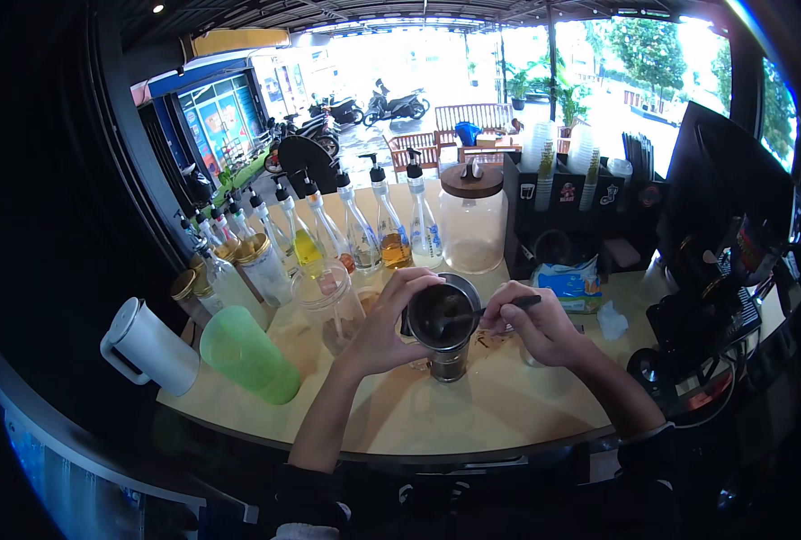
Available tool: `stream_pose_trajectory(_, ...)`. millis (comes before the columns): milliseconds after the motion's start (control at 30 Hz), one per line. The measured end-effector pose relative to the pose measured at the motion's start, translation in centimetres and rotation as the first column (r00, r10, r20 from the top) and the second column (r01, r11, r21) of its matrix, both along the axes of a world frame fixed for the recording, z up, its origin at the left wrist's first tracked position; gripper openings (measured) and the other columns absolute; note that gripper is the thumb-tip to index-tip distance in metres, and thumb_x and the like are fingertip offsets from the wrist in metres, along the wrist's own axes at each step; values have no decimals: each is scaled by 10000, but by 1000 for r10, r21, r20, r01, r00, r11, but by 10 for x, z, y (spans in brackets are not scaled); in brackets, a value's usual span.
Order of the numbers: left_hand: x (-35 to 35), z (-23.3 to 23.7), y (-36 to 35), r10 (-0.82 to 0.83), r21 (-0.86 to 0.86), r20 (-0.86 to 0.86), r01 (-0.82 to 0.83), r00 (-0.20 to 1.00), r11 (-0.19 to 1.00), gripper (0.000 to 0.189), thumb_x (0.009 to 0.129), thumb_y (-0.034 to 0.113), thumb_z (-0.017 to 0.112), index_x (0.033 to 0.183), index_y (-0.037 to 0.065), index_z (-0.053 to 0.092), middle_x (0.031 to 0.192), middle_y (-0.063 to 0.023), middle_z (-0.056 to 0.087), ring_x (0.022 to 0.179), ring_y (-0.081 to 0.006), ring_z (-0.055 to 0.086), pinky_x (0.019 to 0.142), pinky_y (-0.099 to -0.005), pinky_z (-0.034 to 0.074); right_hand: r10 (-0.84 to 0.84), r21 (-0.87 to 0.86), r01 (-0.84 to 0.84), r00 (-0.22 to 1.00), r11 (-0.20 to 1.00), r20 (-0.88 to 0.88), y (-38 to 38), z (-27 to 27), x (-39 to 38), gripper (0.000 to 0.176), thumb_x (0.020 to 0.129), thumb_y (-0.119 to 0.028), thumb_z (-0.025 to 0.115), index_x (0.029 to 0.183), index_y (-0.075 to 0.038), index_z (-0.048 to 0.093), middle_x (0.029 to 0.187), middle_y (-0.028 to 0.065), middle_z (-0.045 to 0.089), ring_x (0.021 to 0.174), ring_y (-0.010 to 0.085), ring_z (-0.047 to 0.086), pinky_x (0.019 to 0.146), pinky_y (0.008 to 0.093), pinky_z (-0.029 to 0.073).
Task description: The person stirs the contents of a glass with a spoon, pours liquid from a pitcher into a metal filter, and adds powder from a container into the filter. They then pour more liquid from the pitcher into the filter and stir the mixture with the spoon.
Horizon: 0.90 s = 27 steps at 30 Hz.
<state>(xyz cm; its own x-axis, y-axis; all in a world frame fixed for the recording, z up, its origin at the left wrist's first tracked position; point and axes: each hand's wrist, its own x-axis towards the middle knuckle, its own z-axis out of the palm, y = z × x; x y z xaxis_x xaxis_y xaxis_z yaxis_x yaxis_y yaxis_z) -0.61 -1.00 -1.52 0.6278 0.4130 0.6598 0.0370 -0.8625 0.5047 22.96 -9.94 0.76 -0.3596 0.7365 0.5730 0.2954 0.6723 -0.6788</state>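
My left hand (384, 326) is wrapped round the side of a round metal cup (443, 341), its dark inside facing me. Between the fingers of my right hand (544, 326) is the dark handle of a spoon (524, 301), whose end reaches into the cup. Directly beneath the cup stands a small clear glass (449, 367) with something brown in it. Brown crumbs (490, 340) lie on the counter beside my right hand. A clear plastic jar (328, 306) stands just left of my left hand.
On the left of the counter (400, 432) are a green pitcher (249, 355) and a white jug (153, 346). Pump bottles (391, 234) line the back, with a wooden-lidded glass jar (472, 220). At right are a blue-and-white packet (569, 286), crumpled tissue (612, 321) and dark equipment.
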Motion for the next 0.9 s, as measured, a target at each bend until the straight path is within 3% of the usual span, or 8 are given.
stream_pose_trajectory(233,1,4,-5,29,47,-29,-28,999,999,770,589,137,834,1272,88,481,1242,-96,468,1211,-265,468,1019,-361,393,-43,32,45,997,998,-63,-3,1,-6,138,959,-67,452,941,6,568,831,85,629,739,149,643,689,275,516)
stream_pose_trajectory(333,1,7,-8,35,74,-35,-32,999,997,785,584,123,831,1282,101,472,1249,-97,442,1190,-271,494,1006,-363,438,-49,52,49,999,997,8,-3,0,-4,138,959,-70,455,948,8,568,833,86,631,738,152,645,693,274,517)
stream_pose_trajectory(400,1,7,-10,51,83,-49,-47,997,995,789,580,121,831,1282,102,471,1248,-97,442,1193,-274,491,1007,-363,437,-32,75,37,997,996,-73,-3,0,-6,134,959,-72,455,960,5,565,830,85,628,731,155,641,692,272,517)
stream_pose_trajectory(633,2,6,-9,49,92,-51,-44,997,995,788,580,113,828,1282,100,471,1251,-98,438,1198,-275,487,1010,-359,435,-24,52,25,999,998,-27,-2,-2,-3,148,966,-81,441,957,12,556,824,82,619,741,136,628,689,273,504)
stream_pose_trajectory(700,3,7,-11,45,54,-42,-43,998,998,761,589,137,822,1269,91,484,1242,-94,463,1211,-269,466,1024,-366,387,7,-58,-14,993,998,-117,0,0,-5,188,979,-100,416,947,20,558,827,79,616,746,123,609,691,271,495)
stream_pose_trajectory(833,1,5,-10,56,41,-45,-54,997,998,756,589,137,823,1265,89,487,1238,-94,464,1207,-269,468,1020,-366,391,28,-68,-34,996,997,-90,4,2,4,235,994,-123,385,946,24,561,823,74,608,737,116,591,692,263,491)
stream_pose_trajectory(900,1,5,-11,45,43,-42,-43,998,998,751,589,140,823,1261,89,491,1237,-93,465,1200,-272,474,1015,-367,398,58,-113,-83,976,990,-212,5,4,3,265,1004,-142,364,951,27,562,814,70,599,733,111,584,687,254,485)
